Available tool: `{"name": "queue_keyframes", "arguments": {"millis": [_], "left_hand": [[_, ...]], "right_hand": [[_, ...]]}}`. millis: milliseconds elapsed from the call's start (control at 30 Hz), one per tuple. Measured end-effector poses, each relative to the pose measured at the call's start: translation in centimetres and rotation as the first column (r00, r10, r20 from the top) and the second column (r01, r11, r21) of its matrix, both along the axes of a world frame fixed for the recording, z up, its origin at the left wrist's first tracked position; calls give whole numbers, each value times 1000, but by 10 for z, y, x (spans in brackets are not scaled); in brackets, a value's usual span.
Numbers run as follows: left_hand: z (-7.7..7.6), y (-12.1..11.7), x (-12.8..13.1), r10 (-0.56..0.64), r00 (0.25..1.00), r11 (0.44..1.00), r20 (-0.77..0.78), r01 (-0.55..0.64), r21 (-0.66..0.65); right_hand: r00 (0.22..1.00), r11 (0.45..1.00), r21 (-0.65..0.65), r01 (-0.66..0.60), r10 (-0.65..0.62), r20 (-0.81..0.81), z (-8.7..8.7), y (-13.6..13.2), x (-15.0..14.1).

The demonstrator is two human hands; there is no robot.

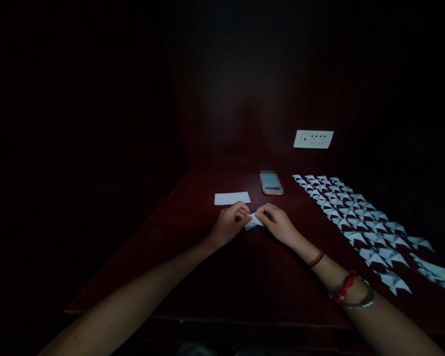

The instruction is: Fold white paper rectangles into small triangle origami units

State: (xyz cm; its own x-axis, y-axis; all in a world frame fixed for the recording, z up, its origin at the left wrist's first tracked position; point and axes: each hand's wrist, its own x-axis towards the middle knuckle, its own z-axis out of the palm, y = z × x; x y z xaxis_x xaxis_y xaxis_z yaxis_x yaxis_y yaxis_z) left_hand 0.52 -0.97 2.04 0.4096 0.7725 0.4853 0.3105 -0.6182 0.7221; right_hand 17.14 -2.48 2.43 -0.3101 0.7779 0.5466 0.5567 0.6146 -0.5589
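Note:
A small folded piece of white paper [254,220] is pinched between my two hands above the dark red table. My left hand [230,220] grips its left side with thumb and fingers closed. On the other side, my right hand [277,221] pinches the right edge with its fingers bent. Just beyond my left hand lies a flat white paper strip [232,198]. Several rows of folded white paper shapes [365,239] with pointed ends spread over the right part of the table.
A phone [271,183] with a lit, blurred screen lies behind my hands on the dark red table [193,282]. On the back wall is a white socket panel [313,139]. More long white paper pieces [435,271] lie at the far right.

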Motion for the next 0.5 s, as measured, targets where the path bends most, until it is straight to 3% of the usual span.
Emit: {"name": "queue_keyframes", "arguments": {"millis": [167, 500], "left_hand": [[-1, 1, -2, 12, 1000, 1000, -13, -12, 25], [4, 1, -3, -31, 994, 998, -102, 37, 57]], "right_hand": [[998, 999, -11, -46, 46, 45, -1, 3, 5], [1000, 998, -59, 12, -11, 17, -6, 2, 1]]}}
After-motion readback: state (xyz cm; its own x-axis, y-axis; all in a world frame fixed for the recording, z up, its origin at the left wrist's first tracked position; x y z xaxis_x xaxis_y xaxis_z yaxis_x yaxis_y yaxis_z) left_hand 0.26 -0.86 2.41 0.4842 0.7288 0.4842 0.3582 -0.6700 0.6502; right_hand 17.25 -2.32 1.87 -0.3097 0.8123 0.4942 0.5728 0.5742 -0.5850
